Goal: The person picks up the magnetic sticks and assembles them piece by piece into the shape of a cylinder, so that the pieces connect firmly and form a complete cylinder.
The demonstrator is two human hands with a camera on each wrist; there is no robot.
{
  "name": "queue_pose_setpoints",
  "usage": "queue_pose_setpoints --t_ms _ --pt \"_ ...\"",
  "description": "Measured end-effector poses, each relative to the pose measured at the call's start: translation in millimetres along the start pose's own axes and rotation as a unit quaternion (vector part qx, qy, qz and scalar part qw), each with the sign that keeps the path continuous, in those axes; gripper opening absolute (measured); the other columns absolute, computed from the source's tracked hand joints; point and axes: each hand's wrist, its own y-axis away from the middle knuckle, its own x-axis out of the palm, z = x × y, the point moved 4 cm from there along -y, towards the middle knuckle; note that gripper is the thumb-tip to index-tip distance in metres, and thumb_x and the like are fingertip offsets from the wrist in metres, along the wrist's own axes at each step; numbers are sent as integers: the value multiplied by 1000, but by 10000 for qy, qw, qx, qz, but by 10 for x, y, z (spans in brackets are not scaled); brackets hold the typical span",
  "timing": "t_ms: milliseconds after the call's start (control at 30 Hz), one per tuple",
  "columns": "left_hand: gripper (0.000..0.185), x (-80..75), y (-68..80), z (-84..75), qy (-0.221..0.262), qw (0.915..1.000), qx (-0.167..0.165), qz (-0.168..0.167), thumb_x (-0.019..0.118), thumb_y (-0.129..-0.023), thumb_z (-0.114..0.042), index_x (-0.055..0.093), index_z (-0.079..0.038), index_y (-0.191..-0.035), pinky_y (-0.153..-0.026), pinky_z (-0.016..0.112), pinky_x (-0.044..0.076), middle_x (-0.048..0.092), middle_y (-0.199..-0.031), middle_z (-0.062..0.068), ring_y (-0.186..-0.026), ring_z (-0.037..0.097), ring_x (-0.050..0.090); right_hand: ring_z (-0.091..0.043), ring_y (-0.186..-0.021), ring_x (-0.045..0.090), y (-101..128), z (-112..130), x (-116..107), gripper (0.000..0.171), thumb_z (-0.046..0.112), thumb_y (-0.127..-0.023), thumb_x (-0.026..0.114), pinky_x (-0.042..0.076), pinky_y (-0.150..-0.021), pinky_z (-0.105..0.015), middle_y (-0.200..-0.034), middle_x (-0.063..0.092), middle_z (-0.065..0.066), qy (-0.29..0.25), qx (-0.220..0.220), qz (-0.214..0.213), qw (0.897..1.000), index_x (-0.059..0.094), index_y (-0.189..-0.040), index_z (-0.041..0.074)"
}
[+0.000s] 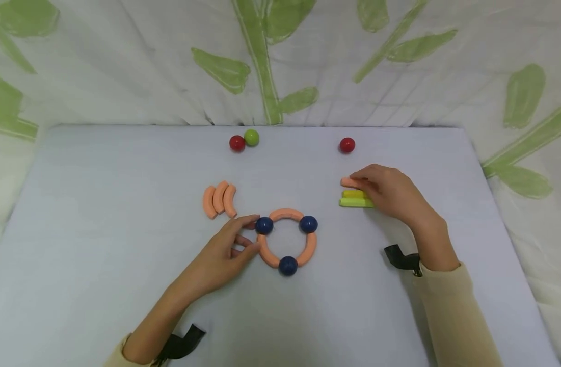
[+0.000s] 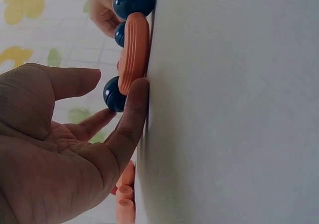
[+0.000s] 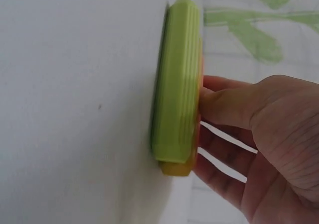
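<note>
A ring (image 1: 267, 255) of three orange curved pieces joined by three dark blue balls lies mid-table. My left hand (image 1: 249, 233) rests at its left side with fingers nearly straight; in the left wrist view one fingertip (image 2: 138, 87) touches an orange curved piece (image 2: 133, 50) beside a blue ball (image 2: 112, 95), and the thumb stands apart. To the right lie three straight sticks side by side: orange (image 1: 346, 182), yellow (image 1: 352, 193) and green (image 1: 353, 203). My right hand (image 1: 360, 184) covers their right ends, its fingers curled on the orange stick. The green stick (image 3: 177, 79) fills the right wrist view.
Three spare orange curved pieces (image 1: 219, 200) lie left of the ring. At the far edge sit a red ball (image 1: 236, 143) touching a green ball (image 1: 251, 137), and another red ball (image 1: 347, 145). A leaf-patterned curtain hangs behind the table (image 1: 101, 214).
</note>
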Motion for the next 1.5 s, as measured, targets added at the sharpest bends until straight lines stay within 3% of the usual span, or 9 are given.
queue_pose_setpoints --t_ms 200,433,567,667,900,933,1200,1500 --pt "55 -7 -14 -20 -23 9998 206 -42 66 -106 -27 46 -21 -157 -83 24 57 58 -148 8 -107 15 67 -36 -114 69 -42 6 -10 30 18 -102 72 52 -103 -57 -123 76 -15 79 -51 -148 9998 73 -130 8" --pt "55 -13 -1 -9 37 9999 123 -11 67 -106 -26 47 -20 -156 -83 24 56 58 -148 9 -107 15 67 -36 -105 64 -39 72 -43 37 8 -101 70 54 -97 -56 -123 71 -20 144 -180 -320 9992 66 -137 0" --pt "57 -12 3 -4 75 9999 71 20 69 -105 -24 46 -19 -157 -83 24 56 58 -148 9 -107 15 67 -35 -108 66 -10 152 -97 41 2 -100 68 56 -98 -54 -125 68 -18 -297 -296 -466 9980 62 -141 0" --pt "59 -14 -3 0 131 9999 81 52 69 -104 -23 45 -19 -158 -84 24 57 57 -148 10 -107 15 66 -29 -113 68 24 219 -122 39 5 -100 71 58 -100 -51 -124 69 -12 -792 -435 -570 9943 65 -140 5" --pt "60 -2 -18 2 175 9998 89 76 69 -104 -23 44 -19 -158 -85 24 56 56 -149 10 -107 15 66 -10 -109 69 133 383 -144 31 11 -100 74 56 -95 -15 -117 70 0 -1494 -782 -588 9839 69 -130 13" --pt "60 -2 -18 2 182 9998 83 79 69 -104 -22 44 -19 -158 -85 24 56 56 -149 10 -107 15 66 -8 -107 69 151 412 -142 30 10 -100 74 54 -93 -12 -115 70 1 -1618 -855 -544 9816 69 -129 13" --pt "59 -35 2 -3 95 9999 64 10 69 -104 -20 45 -18 -158 -85 24 56 57 -147 11 -107 16 66 -10 -94 71 283 678 -55 32 -1 -97 73 58 -94 -19 -105 70 4 -2435 -1401 -332 9591 68 -126 11" --pt "59 -22 -16 7 184 9997 105 135 69 -104 -23 45 -19 -157 -87 24 57 56 -148 10 -109 15 66 -14 -91 76 492 876 169 40 -16 -87 75 61 -91 -24 -98 74 -4 -3197 -2141 -1004 9175 66 -121 1"
